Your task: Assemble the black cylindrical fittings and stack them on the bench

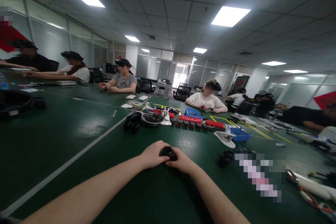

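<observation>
One black part (169,152) sits between the left hand (155,153) and right hand (182,161), both gripping it, neither nearer, long axis unclear.

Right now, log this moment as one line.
left hand: holds black round piece | right hand: holds same piece | beyond, on table: red strips, blue bins

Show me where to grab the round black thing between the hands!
Probably by the curved sides of the round black thing, coming from left and right, like the left hand and right hand. It looks short and rounded, one end showing between them.
</observation>
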`<act>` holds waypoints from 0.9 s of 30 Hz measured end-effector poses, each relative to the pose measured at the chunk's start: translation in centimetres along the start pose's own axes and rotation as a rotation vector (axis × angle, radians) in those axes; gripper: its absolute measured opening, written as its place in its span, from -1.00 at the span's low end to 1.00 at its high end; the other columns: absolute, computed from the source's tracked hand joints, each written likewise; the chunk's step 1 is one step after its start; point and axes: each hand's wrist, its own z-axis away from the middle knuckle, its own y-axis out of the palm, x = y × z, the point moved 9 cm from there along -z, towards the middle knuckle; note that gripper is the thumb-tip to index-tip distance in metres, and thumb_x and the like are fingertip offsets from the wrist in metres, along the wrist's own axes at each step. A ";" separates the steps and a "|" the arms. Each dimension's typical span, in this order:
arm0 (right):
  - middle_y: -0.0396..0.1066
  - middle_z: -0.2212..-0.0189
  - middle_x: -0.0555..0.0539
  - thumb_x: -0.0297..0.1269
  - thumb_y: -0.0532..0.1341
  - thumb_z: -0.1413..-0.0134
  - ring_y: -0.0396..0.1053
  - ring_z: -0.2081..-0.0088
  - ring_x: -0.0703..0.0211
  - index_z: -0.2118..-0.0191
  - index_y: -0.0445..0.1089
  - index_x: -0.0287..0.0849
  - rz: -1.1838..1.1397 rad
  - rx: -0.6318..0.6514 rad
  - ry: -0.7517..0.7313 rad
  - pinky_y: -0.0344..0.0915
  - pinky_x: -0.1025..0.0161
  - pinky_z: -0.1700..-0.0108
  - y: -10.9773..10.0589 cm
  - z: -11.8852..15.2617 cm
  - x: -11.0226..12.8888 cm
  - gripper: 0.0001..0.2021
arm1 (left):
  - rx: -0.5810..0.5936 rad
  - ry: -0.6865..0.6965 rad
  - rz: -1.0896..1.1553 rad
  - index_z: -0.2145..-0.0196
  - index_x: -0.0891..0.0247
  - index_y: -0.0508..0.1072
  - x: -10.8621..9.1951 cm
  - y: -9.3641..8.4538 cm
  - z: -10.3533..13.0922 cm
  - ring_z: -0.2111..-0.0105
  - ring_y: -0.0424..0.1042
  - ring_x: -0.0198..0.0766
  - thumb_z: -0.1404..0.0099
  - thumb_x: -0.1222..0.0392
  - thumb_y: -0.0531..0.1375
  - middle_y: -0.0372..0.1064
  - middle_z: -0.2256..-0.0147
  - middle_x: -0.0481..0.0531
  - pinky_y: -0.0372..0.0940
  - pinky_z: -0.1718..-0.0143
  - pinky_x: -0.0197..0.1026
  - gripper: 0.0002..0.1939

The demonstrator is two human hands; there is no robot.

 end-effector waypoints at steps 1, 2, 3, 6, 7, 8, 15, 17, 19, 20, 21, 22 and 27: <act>0.38 0.29 -0.06 -0.36 0.26 0.19 0.32 0.26 0.13 0.16 0.30 -0.25 -0.046 0.051 -0.003 0.21 0.25 0.23 0.0 -0.1 -0.2 -0.63 | 0.017 0.007 0.001 0.09 0.24 0.32 0.0 0.0 -0.1 0.20 0.30 -0.14 -0.09 0.18 0.21 0.29 0.20 0.05 0.20 0.16 -0.17 -0.60; 0.39 0.32 -0.04 -0.39 0.24 0.17 0.33 0.29 0.15 0.17 0.31 -0.27 -0.088 0.096 -0.002 0.23 0.27 0.27 0.0 -0.2 -0.3 -0.66 | 0.032 0.016 0.002 0.06 0.23 0.30 0.1 0.0 -0.2 0.20 0.31 -0.14 -0.09 0.18 0.22 0.29 0.19 0.05 0.21 0.18 -0.17 -0.57; 0.40 0.35 -0.03 -0.41 0.23 0.16 0.34 0.31 0.17 0.17 0.31 -0.28 -0.124 0.135 0.002 0.24 0.28 0.28 0.0 -0.3 -0.4 -0.68 | 0.047 0.027 0.002 0.03 0.23 0.28 0.1 0.0 -0.3 0.19 0.31 -0.14 -0.09 0.18 0.22 0.29 0.19 0.05 0.22 0.18 -0.18 -0.54; 0.39 0.36 -0.01 -0.43 0.23 0.16 0.33 0.31 0.17 0.15 0.31 -0.27 -0.186 0.215 0.004 0.24 0.28 0.28 -0.2 -0.8 -0.3 -0.66 | 0.098 0.070 0.005 0.02 0.17 0.27 0.2 0.0 -0.9 0.18 0.32 -0.15 -0.06 0.18 0.25 0.29 0.17 0.03 0.21 0.16 -0.20 -0.50; 0.39 0.36 0.00 -0.43 0.24 0.18 0.32 0.31 0.17 0.15 0.31 -0.26 -0.196 0.236 0.003 0.23 0.27 0.28 -0.1 -1.0 -0.3 -0.65 | 0.115 0.085 0.008 0.04 0.14 0.29 0.2 0.0 -1.1 0.18 0.32 -0.16 -0.05 0.17 0.26 0.30 0.18 0.01 0.20 0.16 -0.21 -0.51; 0.38 0.37 0.01 -0.42 0.25 0.19 0.32 0.32 0.17 0.15 0.32 -0.25 -0.204 0.259 0.003 0.22 0.27 0.28 -0.1 -1.1 -0.3 -0.65 | 0.133 0.097 0.013 0.06 0.12 0.32 0.2 0.1 -1.3 0.19 0.32 -0.15 -0.03 0.16 0.27 0.31 0.19 -0.01 0.20 0.16 -0.21 -0.52; 0.30 0.29 -0.04 -0.27 0.33 0.27 0.22 0.21 0.07 0.21 0.39 -0.18 -0.067 0.231 -0.059 0.15 0.20 0.18 -0.6 -2.0 -1.0 -0.63 | 0.151 0.185 -0.046 0.13 0.13 0.36 -0.3 -0.3 -2.2 0.21 0.32 -0.12 -0.06 -0.05 0.24 0.32 0.20 0.02 0.19 0.19 -0.20 -0.57; 0.29 0.27 -0.05 -0.23 0.34 0.27 0.19 0.19 0.07 0.20 0.38 -0.14 -0.055 0.219 -0.087 0.13 0.20 0.17 -0.6 -2.1 -1.1 -0.61 | 0.160 0.174 -0.045 0.13 0.15 0.36 -0.2 -0.1 -2.2 0.24 0.33 -0.14 -0.06 -0.05 0.24 0.32 0.23 0.02 0.21 0.23 -0.23 -0.57; 0.29 0.31 -0.04 -0.19 0.33 0.27 0.20 0.22 0.09 0.24 0.38 -0.15 -0.062 0.220 -0.093 0.13 0.22 0.21 -0.2 -2.2 -1.2 -0.64 | 0.171 0.137 -0.034 0.13 0.15 0.35 0.2 0.3 -2.3 0.27 0.33 -0.16 -0.04 -0.06 0.25 0.32 0.27 0.01 0.22 0.28 -0.24 -0.55; 0.29 0.34 -0.04 -0.16 0.35 0.32 0.21 0.26 0.09 0.29 0.38 -0.17 -0.040 0.202 -0.081 0.13 0.23 0.24 0.0 -2.3 -1.4 -0.64 | 0.172 0.109 -0.024 0.14 0.15 0.35 0.5 0.5 -2.3 0.28 0.32 -0.16 -0.02 -0.07 0.26 0.32 0.28 0.00 0.22 0.28 -0.24 -0.54; 0.29 0.38 -0.04 -0.13 0.36 0.38 0.21 0.29 0.09 0.35 0.37 -0.19 -0.001 0.175 -0.063 0.13 0.22 0.27 0.2 -2.4 -1.7 -0.62 | 0.172 0.074 -0.010 0.15 0.15 0.35 0.7 0.6 -2.3 0.29 0.32 -0.17 0.00 -0.07 0.28 0.32 0.29 -0.01 0.22 0.29 -0.24 -0.53; 0.29 0.40 -0.05 -0.10 0.37 0.42 0.21 0.32 0.08 0.39 0.35 -0.20 0.053 0.139 -0.042 0.13 0.21 0.29 0.3 -2.5 -2.0 -0.61 | 0.171 0.032 0.004 0.16 0.15 0.36 1.0 0.7 -2.3 0.30 0.32 -0.17 0.02 -0.07 0.29 0.32 0.29 -0.01 0.22 0.29 -0.23 -0.52; 0.35 0.37 -0.13 -0.14 0.34 0.46 0.24 0.29 -0.08 0.36 0.32 -0.15 0.325 0.003 0.043 0.07 0.04 0.16 1.2 -2.4 -2.7 -0.60 | 0.159 -0.151 0.035 0.21 0.16 0.38 1.9 1.0 -2.1 0.31 0.32 -0.12 0.07 -0.06 0.32 0.31 0.29 0.00 0.22 0.30 -0.16 -0.53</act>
